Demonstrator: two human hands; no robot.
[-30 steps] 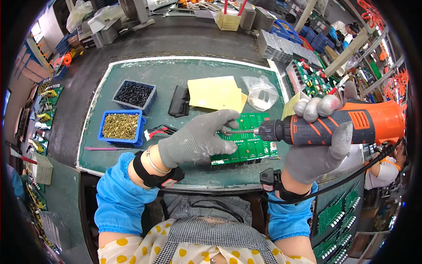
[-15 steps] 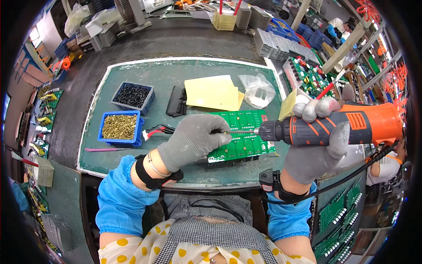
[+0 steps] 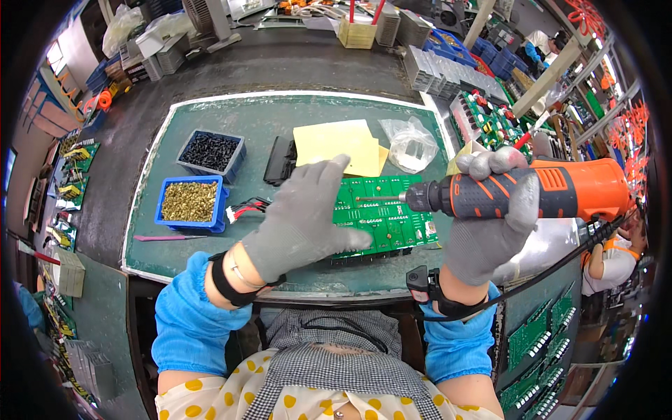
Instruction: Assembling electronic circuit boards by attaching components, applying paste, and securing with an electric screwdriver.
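My gloved right hand (image 3: 493, 224) is wrapped round an orange and black electric screwdriver (image 3: 546, 192). Its long bit points left, with the tip over the green circuit board (image 3: 381, 234) in front of me. Over the board's left part lies my gloved left hand (image 3: 301, 217), thumb and fingers spread apart, with nothing visible in it. The palm hides that end of the board. Black and red wires (image 3: 250, 207) with a white plug stick out left of this hand. Further left stand a blue bin of brass-coloured screws (image 3: 190, 202) and a bin of small black parts (image 3: 212, 152).
Beyond the board lie yellow sheets (image 3: 336, 143), a black folded piece (image 3: 278, 159) and a clear plastic bag (image 3: 409, 145). A purple tool (image 3: 170, 238) rests near the screw bin. The screwdriver's black cable (image 3: 532, 285) hangs at my right. More circuit boards (image 3: 530, 339) lie at lower right.
My left hand has opened from a pinch at the bit tip and spread out over the board. The screwdriver has shifted slightly left and toward me.
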